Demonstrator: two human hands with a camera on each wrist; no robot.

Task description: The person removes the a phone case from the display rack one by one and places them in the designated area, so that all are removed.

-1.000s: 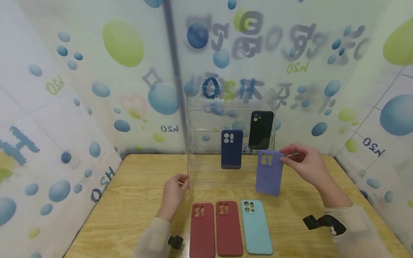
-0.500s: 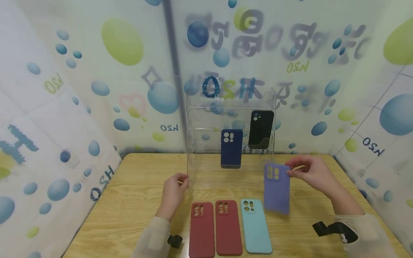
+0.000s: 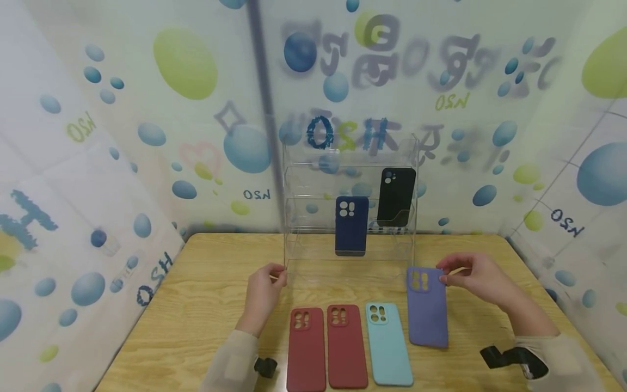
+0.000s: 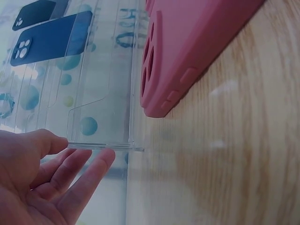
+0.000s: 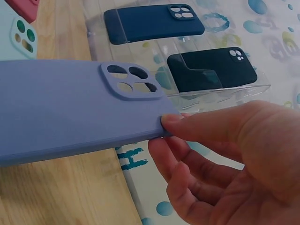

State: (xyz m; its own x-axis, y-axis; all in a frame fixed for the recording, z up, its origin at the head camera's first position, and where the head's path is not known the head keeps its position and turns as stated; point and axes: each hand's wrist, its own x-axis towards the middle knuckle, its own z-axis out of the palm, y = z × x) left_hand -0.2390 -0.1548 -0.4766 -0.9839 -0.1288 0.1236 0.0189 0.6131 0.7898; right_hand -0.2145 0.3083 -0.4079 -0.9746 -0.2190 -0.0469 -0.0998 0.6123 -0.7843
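My right hand pinches the upper right corner of a purple phone case between thumb and fingers. The case's lower end is close over the table, right of a light blue phone case. In the right wrist view, the thumb lies on the back of the purple case, by its camera cutouts. My left hand pinches the lower left side edge of a clear display rack. A navy phone case and a black phone case stand in the rack's tiers.
Two dark red phone cases, the left one and the right one, lie in a row left of the light blue case. The wooden table backs onto a patterned curtain wall.
My right hand has carried the purple case down and to the right, away from the rack's front to beside the light blue case. My left hand has stayed at the rack's edge.
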